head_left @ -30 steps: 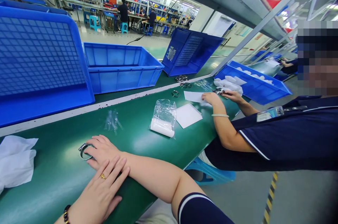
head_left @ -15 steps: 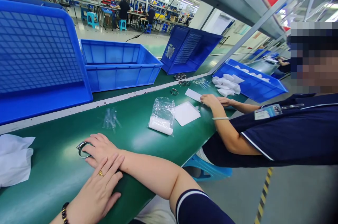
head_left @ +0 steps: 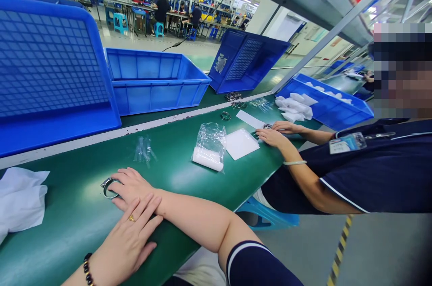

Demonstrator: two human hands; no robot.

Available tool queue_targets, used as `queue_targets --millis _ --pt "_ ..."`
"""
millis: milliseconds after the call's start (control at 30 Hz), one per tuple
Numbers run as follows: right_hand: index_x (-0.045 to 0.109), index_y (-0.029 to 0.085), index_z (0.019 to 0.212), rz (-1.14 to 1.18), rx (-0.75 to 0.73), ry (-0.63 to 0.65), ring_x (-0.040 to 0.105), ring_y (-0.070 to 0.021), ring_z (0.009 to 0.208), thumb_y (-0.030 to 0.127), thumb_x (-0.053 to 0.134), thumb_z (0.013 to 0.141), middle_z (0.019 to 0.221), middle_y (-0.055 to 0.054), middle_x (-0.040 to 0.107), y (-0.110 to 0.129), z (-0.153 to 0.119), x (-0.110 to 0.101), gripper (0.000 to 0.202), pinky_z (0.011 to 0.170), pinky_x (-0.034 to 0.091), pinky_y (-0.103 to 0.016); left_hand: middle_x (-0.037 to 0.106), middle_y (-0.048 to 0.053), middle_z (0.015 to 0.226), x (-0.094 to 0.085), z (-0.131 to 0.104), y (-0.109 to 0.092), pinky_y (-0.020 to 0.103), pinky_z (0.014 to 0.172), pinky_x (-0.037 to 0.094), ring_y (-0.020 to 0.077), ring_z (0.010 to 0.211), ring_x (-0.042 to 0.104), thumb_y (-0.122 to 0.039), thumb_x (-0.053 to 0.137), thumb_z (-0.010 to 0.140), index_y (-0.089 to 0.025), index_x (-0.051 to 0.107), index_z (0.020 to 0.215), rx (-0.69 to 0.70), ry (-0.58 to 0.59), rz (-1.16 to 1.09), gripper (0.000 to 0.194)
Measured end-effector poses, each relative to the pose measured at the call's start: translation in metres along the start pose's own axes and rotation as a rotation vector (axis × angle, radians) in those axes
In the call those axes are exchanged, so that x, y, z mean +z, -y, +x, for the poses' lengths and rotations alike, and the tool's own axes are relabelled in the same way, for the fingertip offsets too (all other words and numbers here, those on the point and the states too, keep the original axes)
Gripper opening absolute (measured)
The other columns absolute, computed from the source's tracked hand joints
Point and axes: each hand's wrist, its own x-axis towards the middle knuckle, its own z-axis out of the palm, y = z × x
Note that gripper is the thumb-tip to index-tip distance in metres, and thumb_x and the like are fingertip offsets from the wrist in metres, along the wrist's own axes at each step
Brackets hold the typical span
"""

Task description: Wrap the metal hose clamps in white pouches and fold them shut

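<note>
My right hand [head_left: 135, 188] reaches in from the lower right and rests low on the green table. Its index finger reaches into a round metal hose clamp [head_left: 110, 188], and the thumb lies by the clamp's lower edge; the other fingers are spread. Across my right wrist lies my left hand [head_left: 132, 232], palm down, its fingers stretched out and holding nothing. A gold ring and a beaded bracelet are on it. To the left sits a crumpled white cloth-like sheet [head_left: 25, 203]. Small clear plastic pieces [head_left: 144, 149] lie beyond my hands.
Blue crates [head_left: 162, 97] line the table's far side. A clear bag with a white roll [head_left: 208, 158] and white sheets [head_left: 242, 144] lie mid-table. At right, a co-worker's hands [head_left: 273, 135] are at a metal clamp on a white strip [head_left: 249, 118]. More clamps [head_left: 226, 116] lie farther back.
My hands keep their pose; the view has shifted slightly. The co-worker's hands have moved, and a metal clamp now shows between them by the white strip.
</note>
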Motion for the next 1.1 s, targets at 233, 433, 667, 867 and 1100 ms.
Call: queue_targets --millis 233,433,667,867,1100 --pt "0.054 0.021 0.11 -0.012 0.003 -0.015 0.029 -0.0225 0.127 0.035 0.052 0.086 0.129 -0.003 0.045 -0.0009 0.0009 0.0054 0.027 0.107 0.025 -0.039 0.026 0.006 0.148 0.0007 0.0005 -0.0013 0.043 0.106 0.03 0.027 0.132 0.029 -0.023 0.052 0.082 -0.025 0.032 0.138 -0.008 -0.015 0.022 0.06" --pt "0.053 0.02 0.11 0.019 0.008 -0.002 0.028 -0.0212 0.128 0.034 0.053 0.086 0.129 -0.005 0.045 -0.0012 0.0003 0.0046 0.028 0.108 0.023 -0.04 0.028 0.006 0.147 0.0001 0.0012 -0.0005 0.043 0.107 0.029 0.0263 0.132 0.031 -0.024 0.051 0.082 -0.024 0.036 0.136 -0.009 -0.016 -0.022 0.056" --pt "0.053 0.021 0.109 0.038 0.021 0.006 0.026 -0.0205 0.129 0.034 0.053 0.086 0.131 -0.005 0.044 -0.0004 -0.0005 0.0038 0.027 0.108 0.024 -0.041 0.039 0.005 0.141 -0.0028 0.0049 -0.0022 0.038 0.111 0.022 0.0226 0.129 0.037 -0.031 0.052 0.083 -0.021 0.055 0.117 -0.047 -0.108 -0.079 0.035" --pt "0.053 0.02 0.11 0.032 0.013 0.006 0.026 -0.0214 0.129 0.035 0.052 0.086 0.131 -0.005 0.043 -0.0006 -0.0009 0.0044 0.029 0.109 0.022 -0.04 0.045 0.005 0.137 -0.0086 0.0088 -0.0016 0.036 0.112 0.017 0.0204 0.125 0.042 -0.023 0.05 0.084 -0.025 0.049 0.125 -0.024 -0.129 -0.046 0.041" --pt "0.053 0.02 0.111 0.028 0.025 0.025 0.025 -0.0213 0.13 0.035 0.051 0.087 0.132 -0.005 0.043 -0.0005 -0.0002 0.0048 0.028 0.109 0.023 -0.041 0.042 0.004 0.14 -0.0016 0.0057 -0.0039 0.037 0.113 0.019 0.022 0.128 0.038 -0.023 0.052 0.084 -0.024 0.053 0.121 -0.065 -0.132 -0.106 0.037"
